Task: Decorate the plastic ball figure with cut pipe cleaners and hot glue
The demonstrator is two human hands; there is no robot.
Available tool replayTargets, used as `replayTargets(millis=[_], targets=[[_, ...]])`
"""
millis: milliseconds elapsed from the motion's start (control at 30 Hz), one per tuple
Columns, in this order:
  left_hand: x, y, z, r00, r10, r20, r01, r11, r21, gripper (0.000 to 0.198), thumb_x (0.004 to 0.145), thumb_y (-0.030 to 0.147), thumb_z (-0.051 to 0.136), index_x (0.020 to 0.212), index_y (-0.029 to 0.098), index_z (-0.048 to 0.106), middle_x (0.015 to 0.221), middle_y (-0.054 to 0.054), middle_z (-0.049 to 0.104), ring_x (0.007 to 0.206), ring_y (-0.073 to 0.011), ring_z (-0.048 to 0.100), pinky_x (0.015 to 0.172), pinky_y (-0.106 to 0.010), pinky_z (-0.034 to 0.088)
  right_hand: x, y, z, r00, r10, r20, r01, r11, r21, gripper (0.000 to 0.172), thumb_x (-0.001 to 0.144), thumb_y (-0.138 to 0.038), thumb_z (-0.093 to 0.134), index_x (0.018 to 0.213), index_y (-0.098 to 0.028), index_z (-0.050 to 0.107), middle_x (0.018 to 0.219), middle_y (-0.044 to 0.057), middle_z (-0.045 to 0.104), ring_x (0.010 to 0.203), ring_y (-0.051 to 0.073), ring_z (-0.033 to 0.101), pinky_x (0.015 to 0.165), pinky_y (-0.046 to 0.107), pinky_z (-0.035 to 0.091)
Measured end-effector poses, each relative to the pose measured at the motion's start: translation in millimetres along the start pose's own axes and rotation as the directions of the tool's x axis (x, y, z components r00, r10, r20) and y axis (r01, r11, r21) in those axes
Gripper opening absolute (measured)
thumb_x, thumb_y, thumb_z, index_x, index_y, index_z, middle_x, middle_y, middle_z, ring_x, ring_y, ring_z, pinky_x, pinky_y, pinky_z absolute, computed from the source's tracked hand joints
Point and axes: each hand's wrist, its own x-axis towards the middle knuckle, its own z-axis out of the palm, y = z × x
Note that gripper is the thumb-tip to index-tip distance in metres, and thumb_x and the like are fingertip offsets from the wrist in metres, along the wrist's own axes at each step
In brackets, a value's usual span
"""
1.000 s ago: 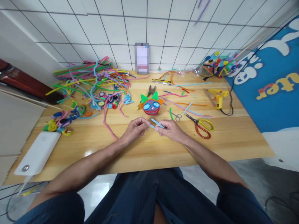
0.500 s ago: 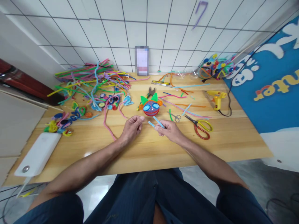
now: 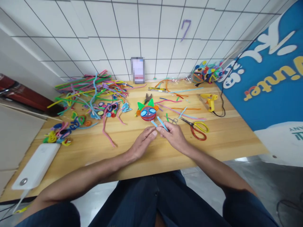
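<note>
My right hand (image 3: pixel 174 136) pinches a short light-blue pipe cleaner (image 3: pixel 161 123), bent into two prongs that point up and left. My left hand (image 3: pixel 142 144) rests on the wooden table (image 3: pixel 227 138) with its fingers close together, the fingertips touching the lower end of that pipe cleaner. Just beyond both hands sits a round pipe-cleaner figure (image 3: pixel 147 112) with a red body, blue eyes and green ears.
Red-and-yellow scissors (image 3: pixel 197 128) and small grey scissors (image 3: pixel 173 120) lie right of the hands. A yellow glue gun (image 3: pixel 210 100), pliers (image 3: pixel 148 97), a heap of coloured pipe cleaners (image 3: pixel 94 90), coiled pieces (image 3: pixel 61 132), a white box (image 3: pixel 35 167) and a propped phone (image 3: pixel 137 70) surround them.
My left hand had let go and drawn back to the left, and now it has returned to touch the blue pipe cleaner. The camera has tilted, shifting the scene lower and left.
</note>
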Motion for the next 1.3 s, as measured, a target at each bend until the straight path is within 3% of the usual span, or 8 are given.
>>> replayTargets(millis=[300,567,767,900,967,1033,1133,1300], targets=[[21,3,39.9,0.978,-0.209,-0.008,0.181,0.862,-0.473,0.055,0.082,0.065,0.08,0.107,0.016,0.08,0.076,-0.002,0.066,0.072,-0.0149,0.057,0.071,-0.029,0.048,-23,14,0,0.998,0.057,0.042,-0.051,0.991,-0.126,0.022,0.104,-0.037,0.052,0.089,-0.023,0.061,0.069,-0.001,0.066,0.065,0.016,0.063,0.065,0.027,0.044],[29,2,50.2,0.953,-0.274,0.13,0.301,0.791,-0.533,0.061,0.082,0.068,0.079,0.11,0.014,0.077,0.059,0.004,0.053,0.053,-0.015,0.058,0.055,-0.029,0.051,-28,28,-7,0.957,0.163,0.242,-0.144,0.985,-0.098,0.032,0.106,-0.032,0.046,0.08,-0.021,0.059,0.068,-0.001,0.065,0.064,0.014,0.064,0.067,0.028,0.046],[31,-5,53.0,0.935,-0.274,0.224,0.351,0.803,-0.482,0.068,0.085,0.073,0.073,0.116,0.013,0.072,0.064,0.0,0.066,0.051,-0.016,0.064,0.06,-0.031,0.053,-23,31,-11,0.921,0.215,0.326,-0.243,0.969,0.047,0.033,0.106,-0.038,0.046,0.08,-0.021,0.057,0.06,-0.003,0.058,0.055,0.012,0.058,0.058,0.026,0.046],[33,-8,50.0,0.944,-0.268,0.194,0.331,0.774,-0.54,0.054,0.084,0.069,0.076,0.102,0.017,0.072,0.08,-0.003,0.071,0.061,-0.0163,0.066,0.061,-0.03,0.053,-23,22,-22,0.893,0.241,0.381,-0.242,0.969,-0.044,0.034,0.103,-0.045,0.055,0.079,-0.02,0.06,0.062,-0.003,0.061,0.056,0.012,0.058,0.057,0.026,0.044],[35,-10,48.4,0.962,-0.257,0.095,0.267,0.799,-0.539,0.051,0.084,0.067,0.077,0.092,0.017,0.071,0.09,-0.005,0.073,0.075,-0.0162,0.068,0.07,-0.029,0.054,-24,20,-34,0.902,0.261,0.344,-0.238,0.965,-0.106,0.037,0.101,-0.047,0.059,0.075,-0.02,0.061,0.062,-0.002,0.062,0.057,0.012,0.058,0.058,0.026,0.042],[35,-12,47.8,0.968,-0.246,0.044,0.233,0.826,-0.513,0.051,0.084,0.067,0.076,0.086,0.017,0.069,0.089,-0.005,0.072,0.078,-0.0152,0.065,0.072,-0.027,0.052,-23,20,-46,0.953,0.251,0.169,-0.239,0.967,-0.085,0.037,0.099,-0.05,0.062,0.077,-0.021,0.063,0.065,-0.002,0.061,0.06,0.013,0.056,0.059,0.027,0.041],[35,-13,49.1,0.952,-0.262,0.156,0.305,0.811,-0.5,0.053,0.085,0.07,0.072,0.09,0.018,0.065,0.073,-0.001,0.065,0.06,-0.0125,0.057,0.058,-0.027,0.045,-18,26,-54,0.979,0.186,-0.083,-0.182,0.982,0.05,0.032,0.093,-0.053,0.071,0.096,-0.021,0.071,0.079,-0.001,0.066,0.071,0.014,0.058,0.065,0.028,0.045],[33,-9,51.4,0.942,-0.248,0.227,0.33,0.811,-0.483,0.056,0.086,0.074,0.069,0.092,0.019,0.06,0.064,0.006,0.052,0.048,-0.0084,0.044,0.049,-0.024,0.035,-12,35,-38,0.983,0.186,0.002,-0.178,0.936,0.302,0.041,0.089,-0.054,0.078,0.115,-0.023,0.071,0.086,0.0,0.068,0.078,0.016,0.064,0.073,0.03,0.052]])
